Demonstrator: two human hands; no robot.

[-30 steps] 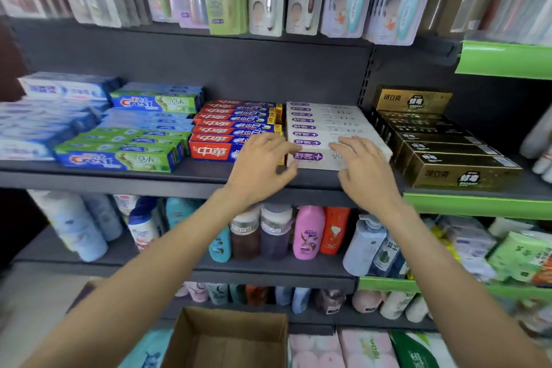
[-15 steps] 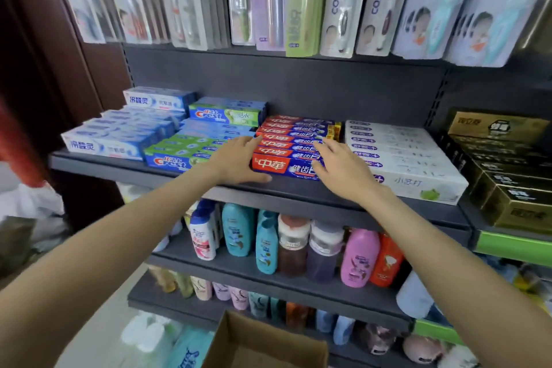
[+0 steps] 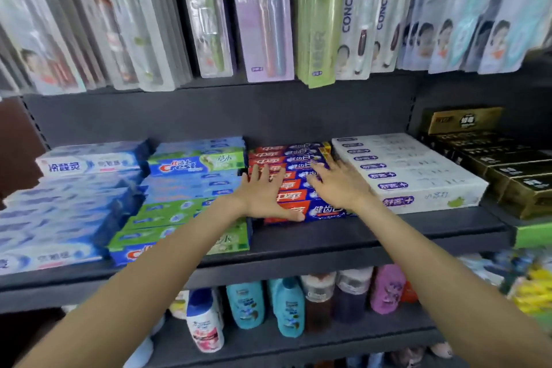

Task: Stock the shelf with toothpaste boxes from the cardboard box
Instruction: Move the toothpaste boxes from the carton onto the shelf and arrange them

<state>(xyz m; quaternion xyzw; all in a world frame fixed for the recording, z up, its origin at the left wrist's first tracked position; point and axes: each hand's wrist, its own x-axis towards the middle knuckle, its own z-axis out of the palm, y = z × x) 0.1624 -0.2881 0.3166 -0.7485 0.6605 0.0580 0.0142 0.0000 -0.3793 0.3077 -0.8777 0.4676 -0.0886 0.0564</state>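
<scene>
L hand [image 3: 263,197]: fingers spread flat, palm on left end of red/blue toothpaste boxes [image 3: 298,185], holds nothing.
R hand [image 3: 334,185]: fingers wide, flat on right part of same stack, no grip.
Why: prob. squaring the row btwn green Crest boxes [image 3: 191,188] on left & white boxes [image 3: 409,170] on right.
Shelf [image 3: 328,239]: bare strip near the front edge.
Cardboard box: not in view.
</scene>
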